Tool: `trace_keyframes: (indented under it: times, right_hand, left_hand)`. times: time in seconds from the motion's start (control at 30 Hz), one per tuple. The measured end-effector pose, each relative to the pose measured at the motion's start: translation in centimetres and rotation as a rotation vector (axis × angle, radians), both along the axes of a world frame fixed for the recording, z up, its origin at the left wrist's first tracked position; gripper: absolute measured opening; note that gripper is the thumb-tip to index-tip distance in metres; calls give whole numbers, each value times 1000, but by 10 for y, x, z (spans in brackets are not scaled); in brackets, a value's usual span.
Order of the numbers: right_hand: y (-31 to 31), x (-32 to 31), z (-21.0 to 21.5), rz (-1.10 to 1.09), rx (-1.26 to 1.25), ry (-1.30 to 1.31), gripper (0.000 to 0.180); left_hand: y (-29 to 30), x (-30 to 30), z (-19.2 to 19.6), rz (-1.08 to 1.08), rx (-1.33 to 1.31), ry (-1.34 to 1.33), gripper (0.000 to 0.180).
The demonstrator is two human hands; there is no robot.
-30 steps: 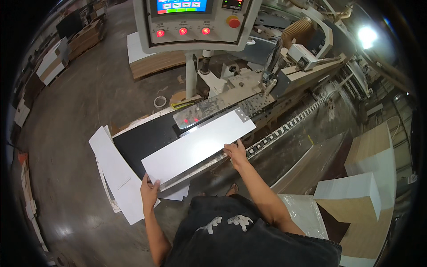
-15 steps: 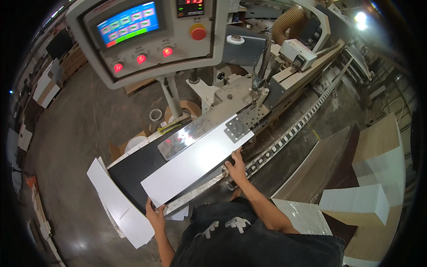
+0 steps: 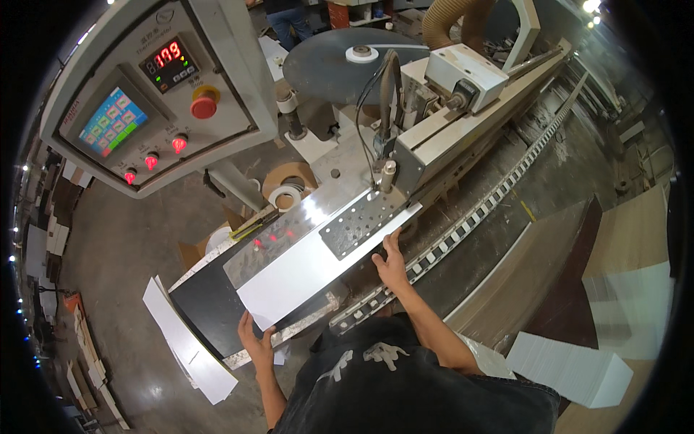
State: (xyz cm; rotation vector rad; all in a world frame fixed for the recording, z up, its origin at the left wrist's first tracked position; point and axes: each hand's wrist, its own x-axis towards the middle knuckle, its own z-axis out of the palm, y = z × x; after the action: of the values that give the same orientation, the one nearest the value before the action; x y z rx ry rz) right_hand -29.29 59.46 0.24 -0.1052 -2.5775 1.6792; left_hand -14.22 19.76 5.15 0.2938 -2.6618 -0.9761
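Panel (image 3: pixel 289 288), white, lies partly under the perforated plate (image 3: pixel 359 230), apparently only partway in, most still outside; left grip (image 3: pixel 257 347) spreads around its corner, right grip (image 3: pixel 392 270) spreads against its near edge.

The white panel (image 3: pixel 289 289) at 7 o'clock has a smooth, glossy face. The guide plate (image 3: pixel 288 235) at 9 o'clock is polished, reflective metal; the black bed (image 3: pixel 206 296) at 8 o'clock is matt. The shirt (image 3: pixel 369 398) at 6 o'clock is matt cloth.
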Motion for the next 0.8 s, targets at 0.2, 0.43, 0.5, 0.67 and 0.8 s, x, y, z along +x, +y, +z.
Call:
trace_keyframes:
  times: [0.2, 0.43, 0.5, 0.67, 0.8]
  right_hand:
    - [65, -36, -1, -40, -224, -10, 69]
    - [4, 8, 43, -88, -953, -321, 84]
    - [-46, 49, 30, 67, -1265, -400, 23]
    - [-118, 63, 100, 79, -1263, -410, 38]
    - [-107, 38, 75, -29, -1301, -256, 102]
  left_hand:
    - [54, -29, -21, 39, -247, 44, 71]
    - [117, -67, -36, 4, -215, 29, 73]
    - [129, -80, -26, -78, -137, -5, 71]
    - [97, -63, -2, -238, 55, 82, 65]
    - [66, -33, 7, -209, 354, 103, 43]
